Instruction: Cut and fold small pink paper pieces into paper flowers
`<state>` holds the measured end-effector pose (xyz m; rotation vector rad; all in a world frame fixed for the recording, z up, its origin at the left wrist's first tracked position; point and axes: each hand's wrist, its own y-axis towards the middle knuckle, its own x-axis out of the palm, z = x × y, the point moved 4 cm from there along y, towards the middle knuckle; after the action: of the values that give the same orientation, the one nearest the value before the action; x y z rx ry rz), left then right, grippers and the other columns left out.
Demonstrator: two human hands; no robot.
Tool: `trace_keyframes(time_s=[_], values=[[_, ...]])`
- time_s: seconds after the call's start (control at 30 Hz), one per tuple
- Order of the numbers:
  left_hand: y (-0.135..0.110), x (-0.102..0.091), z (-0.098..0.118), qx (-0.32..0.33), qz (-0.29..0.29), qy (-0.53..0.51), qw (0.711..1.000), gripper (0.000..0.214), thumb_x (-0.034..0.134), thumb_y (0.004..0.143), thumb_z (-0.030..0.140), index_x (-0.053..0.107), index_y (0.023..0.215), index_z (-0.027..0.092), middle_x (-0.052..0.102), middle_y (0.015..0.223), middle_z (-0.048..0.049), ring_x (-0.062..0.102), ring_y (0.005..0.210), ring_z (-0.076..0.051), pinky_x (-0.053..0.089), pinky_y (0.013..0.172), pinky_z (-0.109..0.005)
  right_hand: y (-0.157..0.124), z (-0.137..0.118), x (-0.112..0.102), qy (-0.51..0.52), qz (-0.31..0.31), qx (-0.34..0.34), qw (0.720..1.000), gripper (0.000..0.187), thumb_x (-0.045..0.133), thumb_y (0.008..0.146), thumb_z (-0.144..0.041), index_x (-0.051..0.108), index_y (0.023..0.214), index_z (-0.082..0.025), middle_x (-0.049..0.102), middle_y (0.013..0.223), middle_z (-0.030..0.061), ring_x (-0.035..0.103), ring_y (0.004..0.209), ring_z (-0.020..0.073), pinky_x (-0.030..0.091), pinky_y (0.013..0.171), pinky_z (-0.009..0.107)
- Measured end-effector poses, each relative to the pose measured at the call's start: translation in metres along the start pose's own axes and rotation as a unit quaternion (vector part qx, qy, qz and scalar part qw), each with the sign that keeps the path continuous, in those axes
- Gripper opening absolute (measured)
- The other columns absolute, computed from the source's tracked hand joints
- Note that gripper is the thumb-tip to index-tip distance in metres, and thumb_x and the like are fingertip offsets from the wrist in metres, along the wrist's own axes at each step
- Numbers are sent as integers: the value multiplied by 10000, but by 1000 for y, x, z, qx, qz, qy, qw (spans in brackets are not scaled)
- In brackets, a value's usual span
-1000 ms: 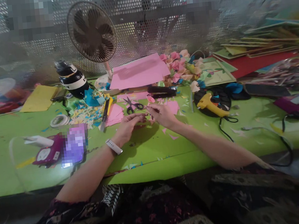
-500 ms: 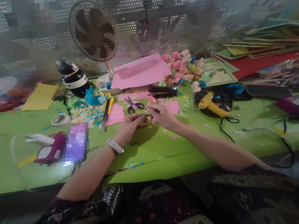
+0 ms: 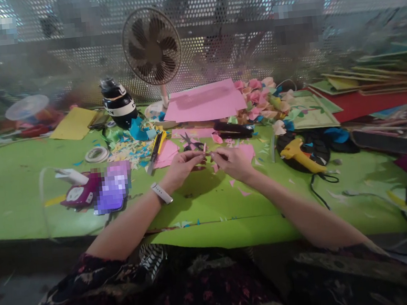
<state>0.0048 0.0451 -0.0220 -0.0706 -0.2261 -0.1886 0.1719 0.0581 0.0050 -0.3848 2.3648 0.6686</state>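
My left hand (image 3: 183,168), with a white band on its wrist, is closed in a pinch over the green table. My right hand (image 3: 234,163) is also closed, its fingertips close to those of the left. A small pale pink sliver (image 3: 205,148) shows at the fingertips; what each hand pinches is too small to make out. Black-handled scissors (image 3: 190,143) lie just beyond my left fingers, partly hidden by them. Pink paper pieces (image 3: 166,154) lie left of the scissors, beside a yellow utility knife (image 3: 157,149). A black stapler (image 3: 233,129) rests beyond my right hand.
A yellow glue gun (image 3: 302,156) sits on a black round base at right, its cord trailing forward. Left are a tape roll (image 3: 96,154), a phone (image 3: 113,187) and paper scraps (image 3: 126,154). Behind stand a fan (image 3: 152,47), a black bottle (image 3: 120,105) and paper flowers (image 3: 261,96).
The view has turned left, so the table's things appear farther right. My fingertips have shifted slightly and now cover part of the scissors' handles. Both hands remain pinched close together.
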Motion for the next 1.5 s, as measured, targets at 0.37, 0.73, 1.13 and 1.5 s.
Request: trace_keyframes(time_s=[0.37, 0.73, 1.13, 1.5], values=[[-1, 2, 3, 35, -30, 4, 999, 297, 882, 640, 339, 779, 848, 154, 749, 905, -59, 656, 788, -135, 559, 809, -349, 0, -5, -2, -8, 0, -47, 999, 326, 469, 929, -331, 470, 626, -211, 522, 574, 0, 427, 515, 124, 305, 533, 284], [-1, 2, 2, 22, -34, 2, 999, 316, 889, 624, 398, 779, 810, 168, 755, 871, -57, 655, 743, -129, 567, 763, -326, -1, -8, -1, -10, -20, -56, 998, 355, 475, 940, -345, 479, 611, -212, 506, 570, 1, 433, 537, 131, 319, 557, 291], [-2, 2, 4, 25, -39, 22, 999, 348, 889, 611, 451, 785, 787, 169, 749, 812, -49, 651, 707, -122, 566, 742, -315, -2, -9, -1, 33, -80, -31, 996, 323, 455, 939, -306, 506, 636, -208, 537, 576, 7, 436, 511, 126, 323, 518, 281], [-3, 2, 5, 53, -9, 10, 999, 319, 876, 636, 437, 767, 771, 170, 723, 778, -32, 633, 690, -109, 557, 756, -314, -5, -10, -3, 77, -86, -11, 993, 118, 452, 919, -241, 551, 874, -194, 596, 670, 2, 524, 560, 125, 396, 541, 259]])
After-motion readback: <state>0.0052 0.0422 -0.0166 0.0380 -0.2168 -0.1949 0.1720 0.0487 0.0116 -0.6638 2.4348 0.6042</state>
